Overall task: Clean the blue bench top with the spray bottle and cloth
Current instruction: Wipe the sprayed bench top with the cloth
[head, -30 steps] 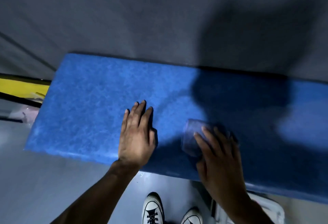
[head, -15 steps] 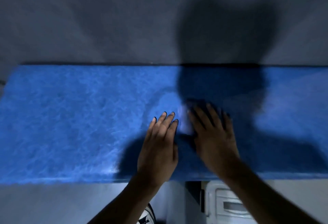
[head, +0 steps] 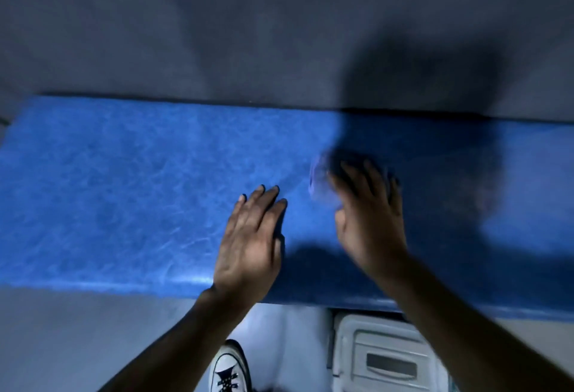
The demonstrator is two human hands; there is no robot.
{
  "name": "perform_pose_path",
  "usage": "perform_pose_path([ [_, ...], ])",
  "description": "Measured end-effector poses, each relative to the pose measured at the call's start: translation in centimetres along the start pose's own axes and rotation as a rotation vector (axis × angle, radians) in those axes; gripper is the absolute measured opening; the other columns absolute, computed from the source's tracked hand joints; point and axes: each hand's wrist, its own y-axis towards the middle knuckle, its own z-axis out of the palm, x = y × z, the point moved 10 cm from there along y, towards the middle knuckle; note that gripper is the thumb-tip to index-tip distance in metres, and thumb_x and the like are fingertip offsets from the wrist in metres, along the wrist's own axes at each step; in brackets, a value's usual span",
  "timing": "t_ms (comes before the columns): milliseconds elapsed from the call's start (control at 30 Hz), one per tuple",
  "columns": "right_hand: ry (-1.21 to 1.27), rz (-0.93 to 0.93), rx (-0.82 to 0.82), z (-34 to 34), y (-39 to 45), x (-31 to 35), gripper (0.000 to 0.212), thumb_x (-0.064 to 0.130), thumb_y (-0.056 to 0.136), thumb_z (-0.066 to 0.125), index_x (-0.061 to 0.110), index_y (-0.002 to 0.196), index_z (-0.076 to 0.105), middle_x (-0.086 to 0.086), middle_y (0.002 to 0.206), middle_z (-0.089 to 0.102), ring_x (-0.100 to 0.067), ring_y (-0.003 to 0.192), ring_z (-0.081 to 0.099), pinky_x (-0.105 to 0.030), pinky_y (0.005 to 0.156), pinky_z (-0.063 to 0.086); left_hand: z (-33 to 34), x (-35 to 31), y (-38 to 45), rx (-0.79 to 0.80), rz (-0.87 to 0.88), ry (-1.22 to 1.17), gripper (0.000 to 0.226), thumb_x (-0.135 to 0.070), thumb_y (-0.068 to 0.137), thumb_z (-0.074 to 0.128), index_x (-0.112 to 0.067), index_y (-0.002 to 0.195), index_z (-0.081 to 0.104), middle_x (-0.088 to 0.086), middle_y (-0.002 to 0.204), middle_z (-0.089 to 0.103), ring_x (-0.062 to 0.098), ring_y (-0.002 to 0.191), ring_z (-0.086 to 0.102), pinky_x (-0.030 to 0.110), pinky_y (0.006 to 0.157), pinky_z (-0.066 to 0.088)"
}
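Nearest to the camera, at the bottom edge, one white sneaker (head: pixel 229 371) with black laces stands on the pale grey floor (head: pixel 77 339). Just to the right of it a white plastic container (head: pixel 385 357) with a recessed handle sits on the floor, and its far part goes under the front edge of the bench. Two bare forearms rise from the bottom of the view to the blue bench top (head: pixel 118 193), which runs across the whole width of the picture. The left hand (head: pixel 251 242) lies flat on the bench near its front edge, with the fingers straight and close together, and it holds nothing. The right hand (head: pixel 368 214) is a little farther in and is blurred; its fingers are spread and stretched out, and they press on a pale blue cloth (head: pixel 318 174), which lies on the bench top under the fingertips and shows only at their left side. The cloth is also blurred, so its shape is hard to tell. The right part of the bench is covered by a dark shadow. Behind the bench there is a plain grey wall (head: pixel 217 34), where the shadow goes on upward.
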Motion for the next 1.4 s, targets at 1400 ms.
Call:
perform_pose_path([
  [1400,0.102,-0.080,-0.059,-3.0,-16.2,-16.1,0.060,0.035,0.073,0.061,0.031,0.133,0.067,-0.004,0.154,0.052,-0.034,0.147,0.042,-0.068,0.110,0.035,6.3,-11.9,1.4,-0.011,-0.017,0.122,0.048,-0.012,0.087,0.047,-0.009,0.134,0.058,0.007,0.148,0.052,0.028,0.143,0.046,0.049,0.123,0.028],
])
